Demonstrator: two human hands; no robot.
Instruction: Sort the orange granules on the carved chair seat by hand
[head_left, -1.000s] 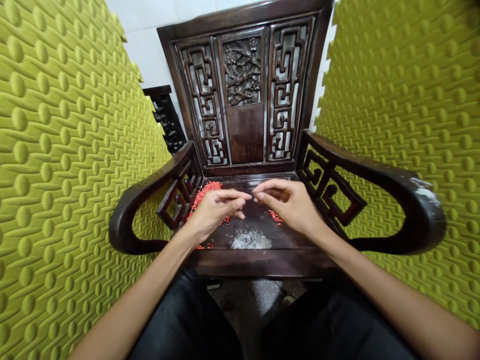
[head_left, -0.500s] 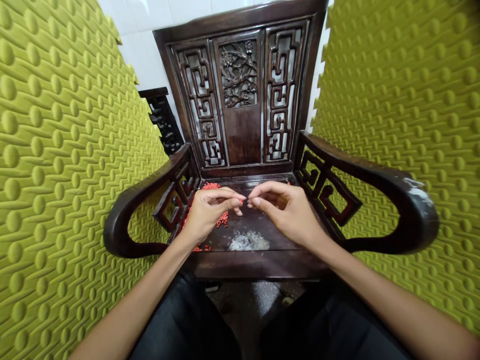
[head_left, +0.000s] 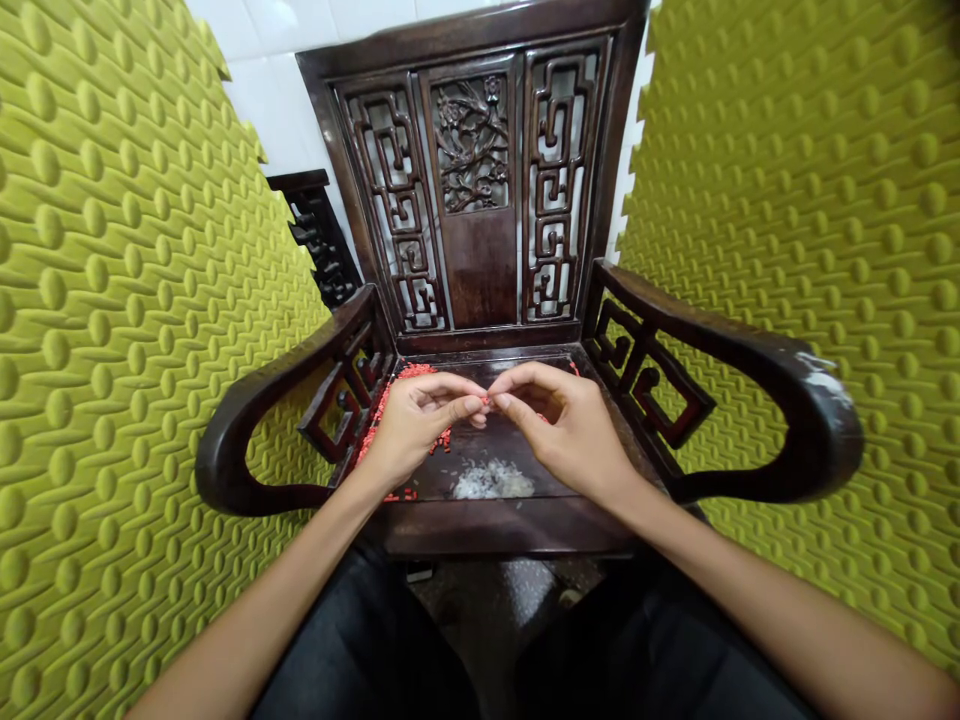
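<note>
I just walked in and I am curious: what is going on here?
A person is bent over a dark carved wooden armchair, with the left hand and right hand above its seat. Their fingertips nearly meet around a tiny red grain; I cannot tell which hand holds it. More red grains lie along the seat's left side, and a small heap of white grains lies near the front.

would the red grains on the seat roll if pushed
They'll probably scatter easily: the red grains look tiny and light, lying loose. The dark wooden seat looks smooth, so they may slide. Their elongated shape suggests sliding more than rolling.
</note>
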